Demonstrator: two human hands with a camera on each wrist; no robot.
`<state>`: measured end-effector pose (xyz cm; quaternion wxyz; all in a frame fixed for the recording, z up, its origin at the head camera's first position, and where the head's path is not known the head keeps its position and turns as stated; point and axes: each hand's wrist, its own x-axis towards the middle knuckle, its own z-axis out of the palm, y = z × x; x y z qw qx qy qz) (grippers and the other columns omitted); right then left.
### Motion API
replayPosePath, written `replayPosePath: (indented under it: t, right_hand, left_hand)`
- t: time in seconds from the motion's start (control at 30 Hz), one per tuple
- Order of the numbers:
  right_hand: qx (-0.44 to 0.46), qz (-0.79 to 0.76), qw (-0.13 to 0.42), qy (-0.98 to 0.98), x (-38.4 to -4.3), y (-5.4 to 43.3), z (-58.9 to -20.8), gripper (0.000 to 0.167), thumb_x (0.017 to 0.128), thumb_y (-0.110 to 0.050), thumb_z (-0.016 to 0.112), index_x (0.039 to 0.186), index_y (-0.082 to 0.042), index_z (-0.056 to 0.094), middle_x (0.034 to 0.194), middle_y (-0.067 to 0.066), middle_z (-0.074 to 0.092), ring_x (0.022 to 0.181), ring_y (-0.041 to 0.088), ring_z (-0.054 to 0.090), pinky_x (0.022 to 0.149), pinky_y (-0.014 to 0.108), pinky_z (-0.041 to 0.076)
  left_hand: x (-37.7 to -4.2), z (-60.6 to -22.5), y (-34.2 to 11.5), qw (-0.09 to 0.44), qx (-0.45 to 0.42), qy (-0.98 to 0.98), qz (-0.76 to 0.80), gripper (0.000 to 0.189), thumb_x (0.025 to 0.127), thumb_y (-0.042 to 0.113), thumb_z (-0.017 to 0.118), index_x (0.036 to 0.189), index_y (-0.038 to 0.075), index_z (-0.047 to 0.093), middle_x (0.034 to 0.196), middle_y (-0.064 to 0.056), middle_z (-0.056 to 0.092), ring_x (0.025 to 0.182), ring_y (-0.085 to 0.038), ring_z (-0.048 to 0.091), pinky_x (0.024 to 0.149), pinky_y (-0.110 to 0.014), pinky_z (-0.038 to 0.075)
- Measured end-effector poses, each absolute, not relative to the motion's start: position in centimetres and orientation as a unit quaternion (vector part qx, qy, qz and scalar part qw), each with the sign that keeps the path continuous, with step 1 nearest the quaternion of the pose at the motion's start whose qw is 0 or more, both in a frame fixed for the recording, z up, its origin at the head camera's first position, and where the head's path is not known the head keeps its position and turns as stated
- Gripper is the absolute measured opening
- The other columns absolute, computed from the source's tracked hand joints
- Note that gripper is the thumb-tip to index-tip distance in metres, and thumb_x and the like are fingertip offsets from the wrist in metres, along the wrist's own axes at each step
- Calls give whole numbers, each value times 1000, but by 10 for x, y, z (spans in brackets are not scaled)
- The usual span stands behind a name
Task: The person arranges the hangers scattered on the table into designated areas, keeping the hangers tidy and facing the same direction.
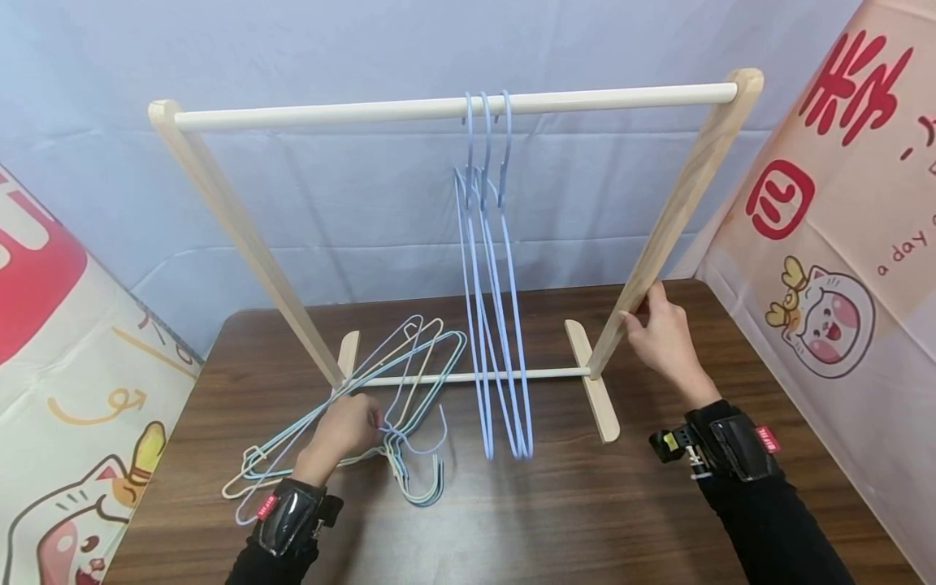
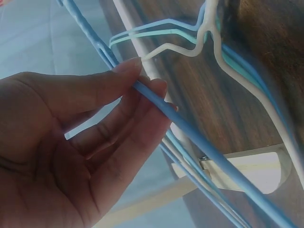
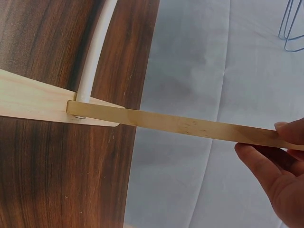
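My left hand (image 1: 344, 431) pinches a blue hanger (image 2: 204, 142) between thumb and fingertips, at the left of the table. That hanger lies atop a loose pile of cream, light-blue and mint hangers (image 1: 422, 501), hooks pointing toward me. With thumb and fingers on either side, my right hand (image 1: 664, 337) grips the lower part of the right post (image 1: 676, 211) of a wooden clothes rack. Three periwinkle-blue hangers (image 1: 487, 154) hang close together near the middle of the rack's top rod (image 1: 314, 113), lower ends a little above the table.
The rack's feet (image 1: 603, 410) stand on a dark wood table (image 1: 556, 512). A white lower bar (image 1: 552, 374) joins its posts. Behind is a pale blue cloth (image 1: 329, 187); printed panels stand at the left (image 1: 73, 357) and right (image 1: 863, 268).
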<state>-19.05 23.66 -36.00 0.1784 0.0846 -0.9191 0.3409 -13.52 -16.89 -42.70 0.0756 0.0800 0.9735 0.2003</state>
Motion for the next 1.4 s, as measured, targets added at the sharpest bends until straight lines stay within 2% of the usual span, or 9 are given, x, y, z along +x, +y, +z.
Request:
replayPosePath:
  t: [0.33,0.67,0.9,1.27,1.4]
  right_hand:
    - [88,342,177,-918,-191,237,-360,38,86,3,54,119,11,36,91,32,54,79,45,57,57,45,42]
    - [87,344,175,-919,-191,237,-361,39,86,3,54,120,10,36,92,33,55,79,44,57,56,44,42]
    - [88,342,177,-919,-191,237,-361,39,86,3,54,120,11,36,91,32,55,78,44,57,56,43,43]
    - [88,343,178,-918,-191,236,-361,38,85,4,54,119,11,36,91,32,54,79,44,57,57,44,43]
    - [89,343,180,-918,-190,236,-361,38,85,4,54,118,11,36,90,32,54,79,44,56,57,45,42]
  left_hand:
    - [-138,-421,-169,53,109,972,199,16,59,-6,61,63,10,60,60,3,59,56,-14,52,55,-31,44]
    - [-143,-413,-165,42,99,968,226,14,62,-3,65,63,9,58,54,5,54,53,-14,46,52,-31,40]
    - [-144,-403,-164,55,68,969,229,13,65,2,68,64,10,58,58,2,56,55,-16,49,51,-31,40]
    - [-146,-388,-166,63,38,971,229,11,69,5,72,71,8,62,72,-4,63,67,-22,57,59,-37,46]
    - [-146,-385,-166,58,37,971,228,11,70,6,73,70,7,62,70,-4,63,66,-22,57,58,-37,46]
